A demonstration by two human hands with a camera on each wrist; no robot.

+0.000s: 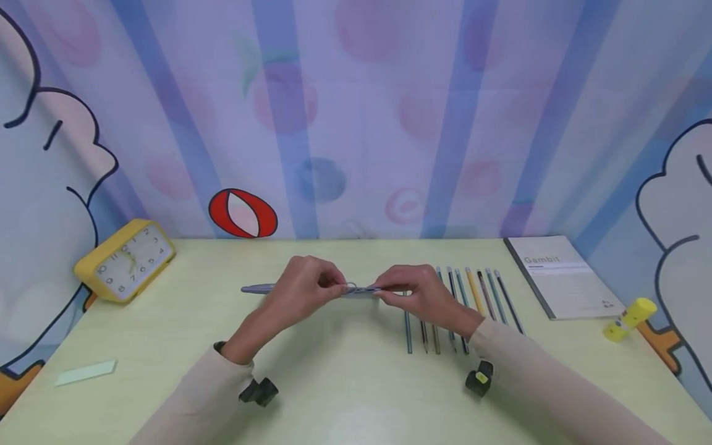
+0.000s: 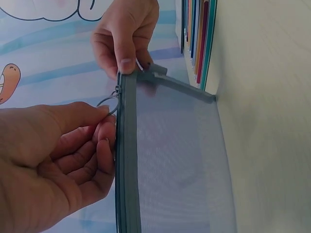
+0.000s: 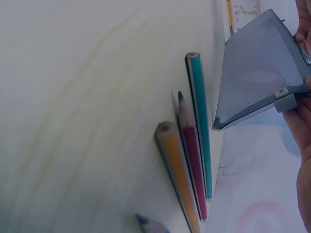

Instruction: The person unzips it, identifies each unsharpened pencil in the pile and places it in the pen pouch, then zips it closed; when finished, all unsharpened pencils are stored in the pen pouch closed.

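Note:
A translucent grey-blue mesh zipper pouch stands on edge above the table, its zipper edge uppermost. My left hand pinches the zipper's ring pull between thumb and fingertips. At the pouch's end near the pull, my right hand grips the corner, thumb on the zipper tape. A small fabric tab sticks out beside the right fingers. Just under and beyond that hand lies a row of pencils, some partly hidden by the wrist; a teal pencil lies closest to the pouch.
A yellow clock stands at the back left, with a pale green strip lying nearer the front. To the right are a notebook and a yellow glue stick. A patterned curtain closes off the table's back.

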